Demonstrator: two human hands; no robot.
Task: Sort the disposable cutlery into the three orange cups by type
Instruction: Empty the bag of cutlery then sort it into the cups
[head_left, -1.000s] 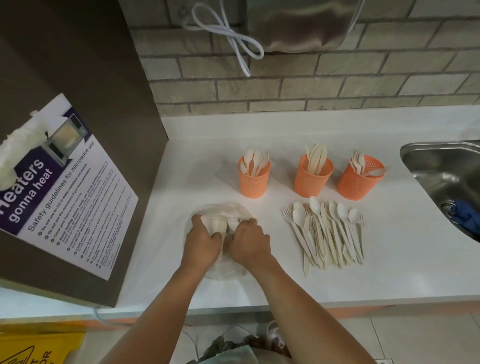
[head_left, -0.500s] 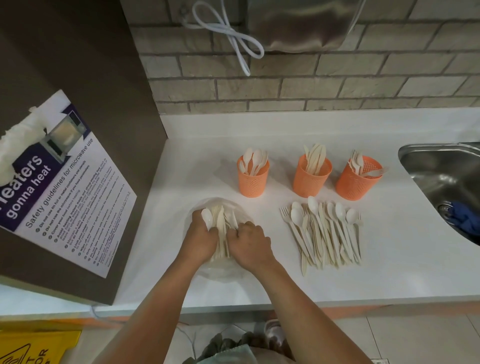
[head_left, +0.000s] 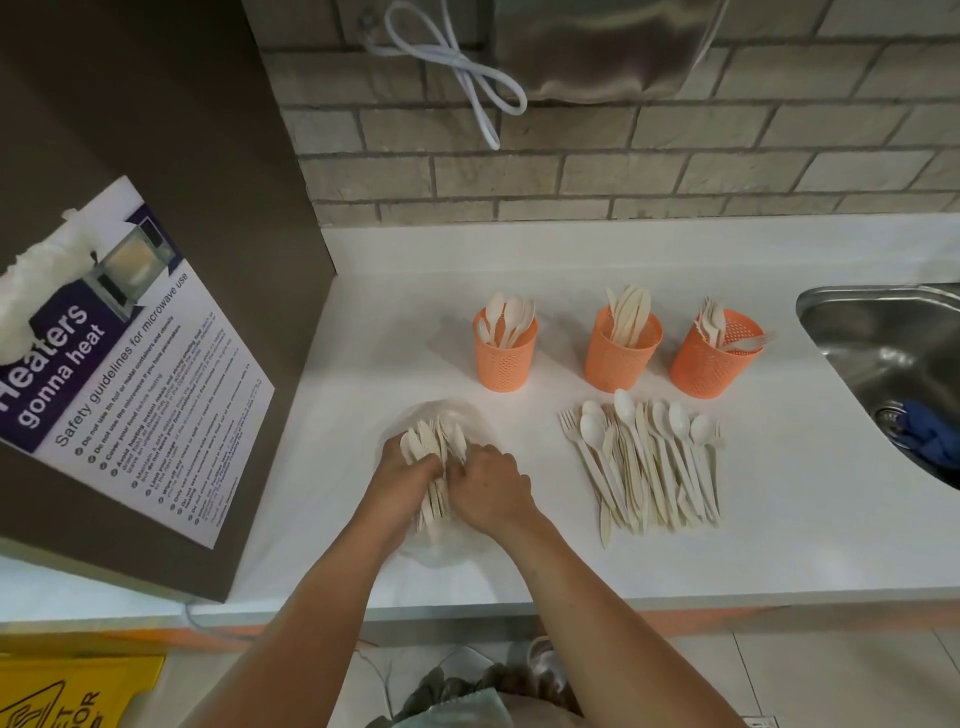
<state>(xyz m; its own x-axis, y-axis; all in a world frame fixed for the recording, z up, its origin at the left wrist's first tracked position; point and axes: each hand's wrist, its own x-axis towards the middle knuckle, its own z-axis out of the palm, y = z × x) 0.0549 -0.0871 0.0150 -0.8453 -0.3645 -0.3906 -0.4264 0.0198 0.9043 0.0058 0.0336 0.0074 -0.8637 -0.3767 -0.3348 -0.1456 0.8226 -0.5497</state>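
1. Head view, first entry: a bundle (head_left: 434, 457) of pale disposable cutlery lies on a clear plastic wrapper (head_left: 441, 545) at the near left of the counter (head_left: 779, 545). Knife blades and a spoon bowl show at its far end.
2. Left hand (head_left: 408, 480): its fingers are curled round the bundle's left side.
3. Right hand (head_left: 491, 488): knuckles up, with fingers curled onto the bundle's right side. I cannot tell whether they also catch the wrapper.
4. Loose pile (head_left: 649, 467): spoons, forks and knives are fanned on the counter to the right of the hands and apart from them.
5. Three orange cups stand in a row behind. The left cup (head_left: 505, 361) holds spoons, the middle cup (head_left: 621, 361) knives and the right cup (head_left: 714, 366) forks, and each is partly filled.
6. Step in hand, as I judge it: I am freeing this bundle from its wrapper, with the sorting partly done.
7. The next move calls for spreading the bundle flat so that single pieces can be picked out by type. Nested pieces may lift together.
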